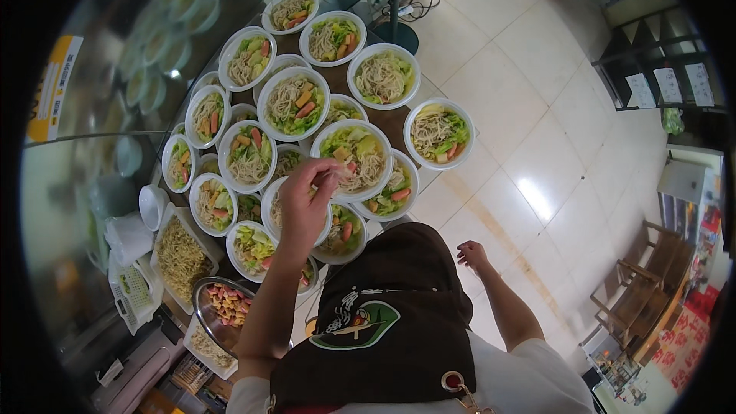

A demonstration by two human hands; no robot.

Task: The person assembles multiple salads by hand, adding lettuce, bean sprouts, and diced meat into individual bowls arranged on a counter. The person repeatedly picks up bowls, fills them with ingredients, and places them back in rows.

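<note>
My left hand (pixel 305 203) reaches over a white round bowl (pixel 354 147) of noodles, lettuce and sausage pieces. Its fingertips are pinched together at the bowl's near left part; what they hold, if anything, I cannot make out. Around it stand several similar bowls, some stacked on others, among them a bowl (pixel 294 104) just beyond and a bowl (pixel 389 192) partly covered at the right. My right hand (pixel 471 254) hangs over the floor beside my brown apron (pixel 376 291), fingers loosely bent and apart, with nothing visible in it.
At the left are a tray of noodles (pixel 182 254), a metal bowl of cut sausage (pixel 227 303), a white basket (pixel 136 297) and a reflecting glass panel (pixel 100 107). A black fan (pixel 392 11) stands at the far side. Wooden chairs (pixel 636 291) are at the right, on tiled floor (pixel 529 146).
</note>
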